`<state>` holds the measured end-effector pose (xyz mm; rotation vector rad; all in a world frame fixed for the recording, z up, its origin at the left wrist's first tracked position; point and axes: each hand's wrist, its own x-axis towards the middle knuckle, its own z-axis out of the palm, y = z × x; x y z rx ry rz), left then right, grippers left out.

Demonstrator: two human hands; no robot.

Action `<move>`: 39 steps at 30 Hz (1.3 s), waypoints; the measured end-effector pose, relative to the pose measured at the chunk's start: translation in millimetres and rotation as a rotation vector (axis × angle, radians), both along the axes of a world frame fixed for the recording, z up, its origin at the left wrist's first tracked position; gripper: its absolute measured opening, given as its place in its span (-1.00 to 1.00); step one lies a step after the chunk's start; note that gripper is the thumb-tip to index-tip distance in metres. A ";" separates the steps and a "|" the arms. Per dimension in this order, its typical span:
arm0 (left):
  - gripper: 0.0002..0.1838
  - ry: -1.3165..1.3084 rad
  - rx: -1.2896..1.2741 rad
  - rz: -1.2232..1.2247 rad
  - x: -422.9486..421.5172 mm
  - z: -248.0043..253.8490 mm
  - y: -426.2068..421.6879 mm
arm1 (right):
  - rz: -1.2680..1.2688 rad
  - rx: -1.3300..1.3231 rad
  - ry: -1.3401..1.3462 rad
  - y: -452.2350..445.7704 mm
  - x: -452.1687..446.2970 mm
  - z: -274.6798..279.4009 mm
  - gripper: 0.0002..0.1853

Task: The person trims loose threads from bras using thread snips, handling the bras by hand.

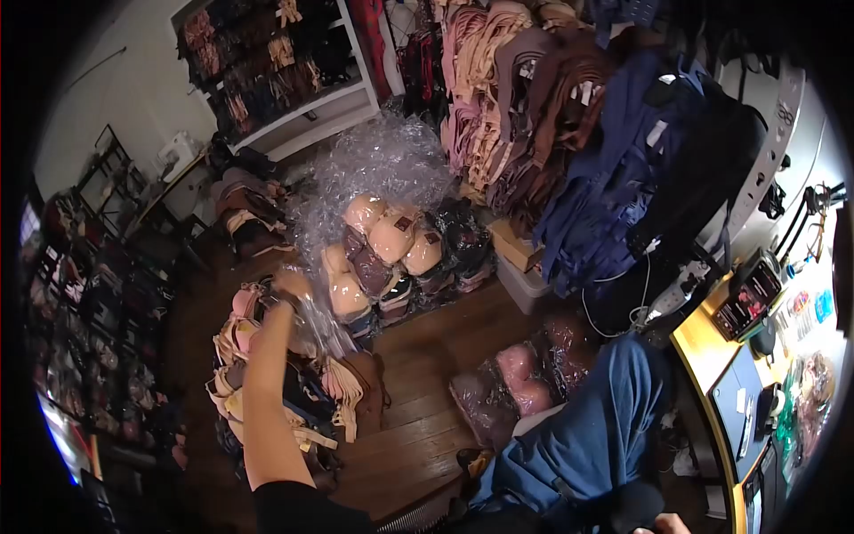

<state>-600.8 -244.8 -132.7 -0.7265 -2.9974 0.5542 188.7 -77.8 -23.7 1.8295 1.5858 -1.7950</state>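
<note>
My left arm reaches forward over a heap of bras on the left. Its hand, my left hand, is blurred, and its fingers cannot be made out. Crumpled clear plastic lies right beside that hand; whether the hand grips it, I cannot tell. At the bottom edge, only part of my right hand shows, close to a dark rounded thing. Its fingers are mostly cut off by the frame. Beige and brown bras in clear bags are piled just beyond my left hand.
Clear plastic bags are heaped behind the pile. Bagged bras lie on the wooden floor by my jeans leg. Bras in blue and other colours hang at right. A yellow-edged desk holds a phone.
</note>
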 end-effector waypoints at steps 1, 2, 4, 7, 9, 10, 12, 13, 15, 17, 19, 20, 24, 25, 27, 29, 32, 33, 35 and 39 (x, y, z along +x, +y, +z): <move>-0.43 0.253 0.506 0.148 -29.3 38.0 5.4 | -0.042 -0.045 -0.005 -3.4 -6.4 -4.6 -0.69; -0.21 0.327 0.721 0.102 -39.6 60.9 8.2 | -0.043 -0.037 -0.005 -7.7 -11.6 -8.5 -0.69; 0.07 0.396 0.936 0.030 -52.0 84.9 28.2 | 0.014 0.120 -0.019 -14.9 -17.3 -12.9 -0.68; 0.06 0.135 1.063 0.119 -40.3 62.9 75.9 | 0.087 0.255 -0.084 -20.5 -8.3 -26.9 -0.66; -0.02 0.035 0.951 0.041 13.7 4.7 115.9 | 0.176 0.356 -0.193 -28.3 4.9 -41.6 -0.64; -0.09 -0.001 0.774 -0.051 39.2 -25.6 134.3 | 0.163 0.354 -0.195 -34.7 14.7 -50.5 -0.64; -0.24 -0.159 0.825 -0.469 136.4 -62.1 158.9 | 0.339 0.660 -0.219 -45.3 37.5 -69.6 -0.65; -0.33 -0.335 0.772 -0.608 166.3 -99.8 171.2 | 0.429 0.813 -0.233 -45.7 45.5 -74.8 -0.65; -0.45 -0.509 0.643 -0.708 272.8 -98.0 179.3 | 0.322 0.633 -0.228 -42.5 54.1 -77.0 -0.66; -0.61 -0.818 0.730 -0.965 347.4 -98.5 186.2 | 0.128 0.279 -0.201 -42.5 60.2 -74.4 -0.68; -0.68 -1.158 0.971 -1.160 412.0 -72.3 190.6 | -0.065 0.203 -0.138 -39.8 37.3 -38.8 -0.71; -0.58 -1.302 0.893 -1.105 440.8 -53.8 188.6 | -0.245 0.129 -0.066 -37.0 21.4 -16.6 -0.74; -0.69 -2.243 0.254 -0.932 510.6 8.1 173.6 | -0.001 0.546 0.117 -15.8 73.3 -35.0 -0.77; -0.71 -2.450 0.242 -0.803 526.2 18.2 170.9 | 0.215 0.791 0.159 -7.9 102.5 -47.3 -0.76; -0.72 -2.838 0.297 -0.433 552.2 35.4 169.1 | 0.661 1.257 0.203 -15.6 134.7 -48.7 -0.73; -0.70 -3.120 0.441 -0.039 571.3 50.9 172.1 | 0.446 0.724 0.270 -17.7 135.7 -12.9 -0.76; -0.65 -3.218 0.698 0.366 578.1 63.2 181.4 | 0.182 0.053 0.190 -2.7 104.3 52.0 -0.71; -0.62 -3.174 0.767 0.406 572.3 61.4 184.4 | 0.281 0.020 0.168 7.2 103.7 61.3 -0.68; -0.64 -3.020 0.847 0.351 548.7 51.3 190.9 | 0.650 -0.084 0.136 25.9 102.9 75.3 -0.59; -0.65 -2.666 0.907 0.531 492.9 13.1 179.6 | 0.513 -0.172 0.064 26.7 86.8 65.0 -0.57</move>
